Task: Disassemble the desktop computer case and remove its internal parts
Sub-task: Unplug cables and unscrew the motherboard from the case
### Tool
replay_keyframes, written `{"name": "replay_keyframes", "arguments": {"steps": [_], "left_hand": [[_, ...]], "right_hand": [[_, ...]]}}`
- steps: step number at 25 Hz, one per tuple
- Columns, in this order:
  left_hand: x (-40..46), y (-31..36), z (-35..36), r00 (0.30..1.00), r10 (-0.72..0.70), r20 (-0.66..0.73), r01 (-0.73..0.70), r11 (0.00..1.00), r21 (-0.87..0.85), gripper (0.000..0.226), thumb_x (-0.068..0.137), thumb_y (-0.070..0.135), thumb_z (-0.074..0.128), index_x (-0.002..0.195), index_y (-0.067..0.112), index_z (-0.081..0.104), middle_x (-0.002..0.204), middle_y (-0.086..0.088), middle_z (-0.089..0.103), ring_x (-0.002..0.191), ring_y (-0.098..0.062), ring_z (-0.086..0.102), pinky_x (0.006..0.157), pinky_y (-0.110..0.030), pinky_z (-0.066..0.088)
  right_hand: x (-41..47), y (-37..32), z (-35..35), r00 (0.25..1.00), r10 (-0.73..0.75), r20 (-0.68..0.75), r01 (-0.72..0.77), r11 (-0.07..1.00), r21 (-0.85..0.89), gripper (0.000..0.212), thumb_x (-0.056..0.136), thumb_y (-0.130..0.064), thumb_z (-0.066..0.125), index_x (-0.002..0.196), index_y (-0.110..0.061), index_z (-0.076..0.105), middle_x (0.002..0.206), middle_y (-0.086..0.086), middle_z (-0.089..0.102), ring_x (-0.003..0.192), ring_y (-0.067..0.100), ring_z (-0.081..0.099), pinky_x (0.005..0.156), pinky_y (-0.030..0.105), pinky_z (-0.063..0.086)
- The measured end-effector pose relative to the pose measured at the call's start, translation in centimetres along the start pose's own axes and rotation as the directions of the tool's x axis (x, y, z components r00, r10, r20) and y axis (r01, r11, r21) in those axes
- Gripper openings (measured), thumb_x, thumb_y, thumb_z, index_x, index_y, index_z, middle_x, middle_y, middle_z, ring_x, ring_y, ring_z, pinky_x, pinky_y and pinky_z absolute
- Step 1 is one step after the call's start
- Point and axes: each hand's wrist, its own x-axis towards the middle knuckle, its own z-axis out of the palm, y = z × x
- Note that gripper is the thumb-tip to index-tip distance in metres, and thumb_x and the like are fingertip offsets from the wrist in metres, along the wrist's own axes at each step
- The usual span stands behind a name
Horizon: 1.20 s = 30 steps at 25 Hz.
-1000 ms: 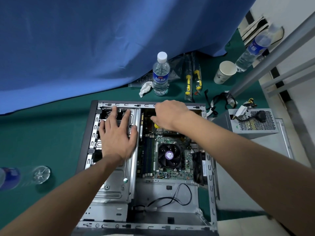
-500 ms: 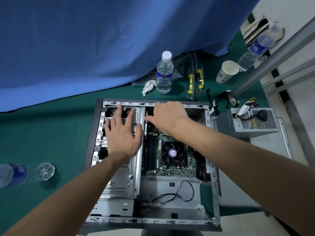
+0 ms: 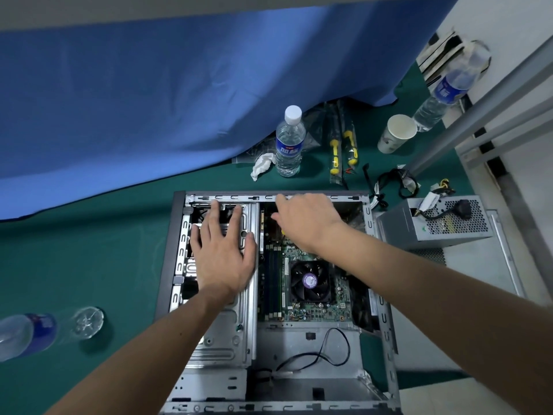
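Observation:
An open desktop case (image 3: 386,319) lies on its side on the green table. My left hand (image 3: 223,253) rests flat with spread fingers on the silver drive cage (image 3: 221,333) in the case's left half. My right hand (image 3: 305,223) reaches down into the far end of the case above the green motherboard (image 3: 311,313); its fingertips are hidden, so what they touch cannot be told. The black CPU fan (image 3: 309,281) sits just below that hand. A loose black cable (image 3: 326,351) lies on the case floor.
A removed grey power supply (image 3: 434,223) sits right of the case on a metal panel. Behind the case stand a water bottle (image 3: 288,142), a paper cup (image 3: 396,134), yellow-handled screwdrivers (image 3: 341,151) and loose cables (image 3: 392,181). Another bottle (image 3: 33,330) lies at left.
My right hand has slid left along the far end of the case, and its fingers have spread. The left hand stays on the drive cage. The camera has tilted slightly.

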Motion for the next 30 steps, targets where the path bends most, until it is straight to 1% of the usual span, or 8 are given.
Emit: {"name": "replay_keyframes", "arguments": {"steps": [4, 8, 12, 15, 20, 23, 26, 30], "left_hand": [[0.0, 0.1, -0.1, 1.000, -0.004, 0.005, 0.004, 1.000, -0.003, 0.058, 0.097, 0.053, 0.025, 0.152, 0.033, 0.027, 0.163, -0.010, 0.010, 0.145, -0.028, 0.020, 0.119, -0.049, 0.008], [0.0, 0.0, 0.0, 1.000, 0.002, 0.000, -0.002, 1.000, -0.004, 0.059, 0.097, 0.054, 0.023, 0.152, 0.033, 0.026, 0.162, -0.011, 0.010, 0.145, -0.029, 0.020, 0.119, -0.050, 0.008], [0.1, 0.1, 0.2, 1.000, -0.005, -0.008, 0.005, 1.000, -0.004, 0.058, 0.097, 0.052, 0.025, 0.152, 0.033, 0.027, 0.162, -0.011, 0.010, 0.145, -0.028, 0.021, 0.119, -0.050, 0.008], [0.0, 0.0, 0.2, 1.000, 0.007, -0.009, -0.007, 1.000, 0.002, 0.058, 0.097, 0.053, 0.025, 0.152, 0.033, 0.026, 0.163, -0.010, 0.010, 0.145, -0.028, 0.020, 0.119, -0.050, 0.009], [-0.1, 0.0, 0.4, 1.000, 0.000, -0.027, -0.001, 1.000, -0.004, 0.058, 0.097, 0.054, 0.024, 0.151, 0.032, 0.028, 0.162, -0.011, 0.013, 0.144, -0.028, 0.022, 0.119, -0.051, 0.013], [0.0, 0.1, 0.3, 1.000, 0.000, -0.028, 0.001, 1.000, 0.006, 0.059, 0.097, 0.054, 0.023, 0.151, 0.032, 0.028, 0.162, -0.012, 0.012, 0.143, -0.029, 0.024, 0.118, -0.053, 0.015], [-0.1, 0.0, 0.4, 1.000, -0.003, -0.023, 0.003, 1.000, 0.006, 0.059, 0.097, 0.054, 0.022, 0.151, 0.031, 0.029, 0.162, -0.012, 0.012, 0.143, -0.030, 0.024, 0.118, -0.053, 0.015], [0.1, 0.0, 0.5, 1.000, -0.001, -0.023, 0.002, 1.000, 0.002, 0.059, 0.097, 0.055, 0.020, 0.152, 0.032, 0.026, 0.162, -0.010, 0.011, 0.144, -0.028, 0.020, 0.119, -0.053, 0.014]], "right_hand": [[0.0, 0.6, -1.2, 0.975, -0.159, 0.158, 0.114, 0.958, 0.263, 0.040, 0.086, -0.008, 0.060, 0.121, -0.017, 0.042, 0.113, 0.008, 0.041, 0.108, 0.032, 0.043, 0.074, 0.037, 0.035], [-0.2, 0.2, -0.4, 0.978, 0.128, 0.165, -0.134, 0.991, 0.024, 0.048, 0.100, -0.052, 0.038, 0.121, -0.009, 0.044, 0.096, 0.010, 0.055, 0.082, 0.028, 0.055, 0.059, 0.035, 0.041], [0.2, 1.0, -0.1, 0.998, -0.026, 0.057, 0.019, 0.993, 0.112, 0.020, 0.100, -0.020, 0.046, 0.119, -0.012, 0.043, 0.106, 0.011, 0.053, 0.079, 0.027, 0.043, 0.063, 0.038, 0.035], [-0.2, 1.5, -0.2, 0.988, -0.143, 0.059, 0.123, 0.957, 0.264, 0.039, 0.080, 0.001, 0.058, 0.112, -0.018, 0.045, 0.109, 0.005, 0.042, 0.094, 0.023, 0.035, 0.072, 0.036, 0.034], [-0.7, 0.6, 0.4, 0.989, 0.065, 0.131, -0.074, 0.995, 0.071, 0.042, 0.101, -0.047, 0.041, 0.124, -0.012, 0.043, 0.120, 0.012, 0.045, 0.101, 0.034, 0.056, 0.069, 0.040, 0.042], [-1.0, -0.3, 0.5, 0.999, -0.027, 0.027, 0.026, 0.999, 0.035, 0.021, 0.103, -0.024, 0.042, 0.120, -0.012, 0.042, 0.114, 0.012, 0.049, 0.095, 0.033, 0.058, 0.067, 0.039, 0.038], [-0.7, 0.5, 0.3, 0.973, -0.228, -0.028, 0.229, 0.953, 0.199, 0.040, 0.082, -0.001, 0.058, 0.116, -0.018, 0.044, 0.114, 0.004, 0.045, 0.103, 0.026, 0.041, 0.078, 0.036, 0.035], [-0.4, 0.1, 0.7, 0.999, 0.002, 0.043, -0.012, 0.971, 0.238, 0.034, 0.093, -0.033, 0.058, 0.119, -0.015, 0.045, 0.115, 0.009, 0.045, 0.101, 0.032, 0.050, 0.074, 0.040, 0.043]]}}
